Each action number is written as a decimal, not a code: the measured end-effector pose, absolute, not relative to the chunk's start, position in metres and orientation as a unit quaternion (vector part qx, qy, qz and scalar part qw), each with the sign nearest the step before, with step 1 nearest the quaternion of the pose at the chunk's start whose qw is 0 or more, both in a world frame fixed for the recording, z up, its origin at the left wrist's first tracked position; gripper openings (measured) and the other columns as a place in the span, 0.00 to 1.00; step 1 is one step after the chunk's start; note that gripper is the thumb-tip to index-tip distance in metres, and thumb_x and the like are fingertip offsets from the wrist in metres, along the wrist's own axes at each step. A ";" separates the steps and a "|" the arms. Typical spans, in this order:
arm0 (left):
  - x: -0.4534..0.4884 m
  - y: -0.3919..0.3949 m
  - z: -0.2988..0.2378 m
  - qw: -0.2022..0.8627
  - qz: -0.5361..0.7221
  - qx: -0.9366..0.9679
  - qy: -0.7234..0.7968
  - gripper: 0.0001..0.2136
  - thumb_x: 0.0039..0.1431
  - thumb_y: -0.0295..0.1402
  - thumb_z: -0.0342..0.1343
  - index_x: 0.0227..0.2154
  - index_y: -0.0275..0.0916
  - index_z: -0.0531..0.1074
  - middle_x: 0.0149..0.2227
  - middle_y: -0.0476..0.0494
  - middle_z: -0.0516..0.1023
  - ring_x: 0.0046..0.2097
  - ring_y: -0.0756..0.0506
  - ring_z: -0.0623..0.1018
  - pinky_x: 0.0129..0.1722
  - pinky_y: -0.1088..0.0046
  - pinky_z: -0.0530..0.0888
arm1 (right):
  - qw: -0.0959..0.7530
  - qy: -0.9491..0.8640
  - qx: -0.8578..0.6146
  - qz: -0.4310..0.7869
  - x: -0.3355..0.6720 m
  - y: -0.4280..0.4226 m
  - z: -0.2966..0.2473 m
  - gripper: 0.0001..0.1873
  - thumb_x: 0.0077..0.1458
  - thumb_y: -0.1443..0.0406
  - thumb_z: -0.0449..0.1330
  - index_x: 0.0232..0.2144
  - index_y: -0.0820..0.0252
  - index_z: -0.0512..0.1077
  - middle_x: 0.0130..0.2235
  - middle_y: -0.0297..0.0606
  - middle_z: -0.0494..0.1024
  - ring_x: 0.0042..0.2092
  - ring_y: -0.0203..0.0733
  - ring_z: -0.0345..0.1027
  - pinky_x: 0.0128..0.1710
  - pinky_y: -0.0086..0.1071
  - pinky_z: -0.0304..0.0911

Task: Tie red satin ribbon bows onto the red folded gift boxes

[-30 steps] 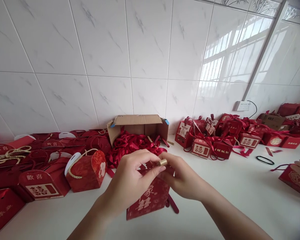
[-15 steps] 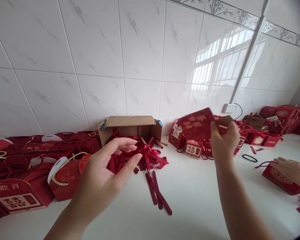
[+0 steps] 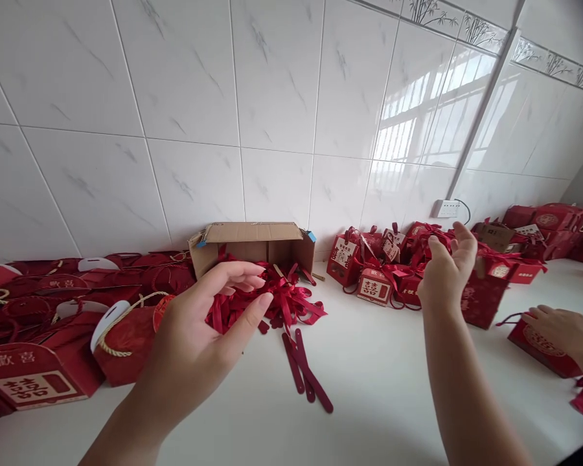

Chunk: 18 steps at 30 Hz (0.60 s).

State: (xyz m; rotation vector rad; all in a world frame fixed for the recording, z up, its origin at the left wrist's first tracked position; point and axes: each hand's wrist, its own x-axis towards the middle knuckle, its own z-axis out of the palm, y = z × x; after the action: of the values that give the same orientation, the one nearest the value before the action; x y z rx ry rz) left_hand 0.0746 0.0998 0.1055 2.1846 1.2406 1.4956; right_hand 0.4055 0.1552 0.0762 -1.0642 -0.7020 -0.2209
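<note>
My left hand (image 3: 208, 323) hovers above the white table with its fingers curved and spread, and nothing is between them. Behind it lies a heap of red ribbons (image 3: 291, 301), spilling from a cardboard box (image 3: 252, 232) on its side. My right hand (image 3: 447, 265) is raised with thumb and fingers apart, beside a red gift box (image 3: 483, 301) on the table. Part of that box is hidden by the hand. Several dark red strips (image 3: 307, 375) with holes lie crossed between my arms.
Red gift boxes with rope handles (image 3: 34, 382) crowd the left side. More tagged red boxes (image 3: 342, 259) stand along the tiled wall. At the right, another person's hand (image 3: 563, 330) rests on a small red box (image 3: 541, 349). A socket (image 3: 445, 208) is on the wall.
My right hand has let go of the red gift box, which now stands on the table at the right. My left hand has barely moved.
</note>
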 end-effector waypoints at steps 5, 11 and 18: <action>0.073 0.099 0.107 0.106 0.503 0.742 0.430 0.12 0.54 0.42 0.58 0.41 0.48 0.70 0.40 0.50 0.77 0.43 0.46 0.76 0.44 0.73 0.75 | 0.795 -0.336 -0.499 -0.074 0.398 0.155 0.077 0.26 0.53 0.61 0.55 0.55 0.54 0.60 0.60 0.39 0.59 0.62 0.45 0.51 0.61 0.47 0.48; 0.073 0.099 0.107 0.109 0.500 0.740 0.437 0.13 0.54 0.42 0.58 0.41 0.47 0.70 0.40 0.50 0.77 0.43 0.46 0.76 0.44 0.72 0.75 | 0.793 -0.346 -0.495 -0.072 0.394 0.155 0.076 0.25 0.54 0.61 0.55 0.55 0.53 0.61 0.60 0.39 0.60 0.62 0.46 0.51 0.61 0.48 0.48; 0.056 0.102 0.113 0.088 0.529 0.720 0.439 0.15 0.53 0.42 0.59 0.43 0.46 0.70 0.43 0.50 0.76 0.46 0.44 0.74 0.51 0.66 0.71 | 0.803 -0.357 -0.471 -0.078 0.391 0.147 0.083 0.27 0.53 0.65 0.56 0.56 0.54 0.58 0.58 0.44 0.61 0.61 0.47 0.54 0.59 0.47 0.52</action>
State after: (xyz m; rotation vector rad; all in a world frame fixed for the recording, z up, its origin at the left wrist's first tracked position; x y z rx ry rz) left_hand 0.0557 0.1017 0.1132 2.1451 1.3084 1.5761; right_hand 0.3905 0.1468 0.0826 -1.0093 -0.7649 -0.1673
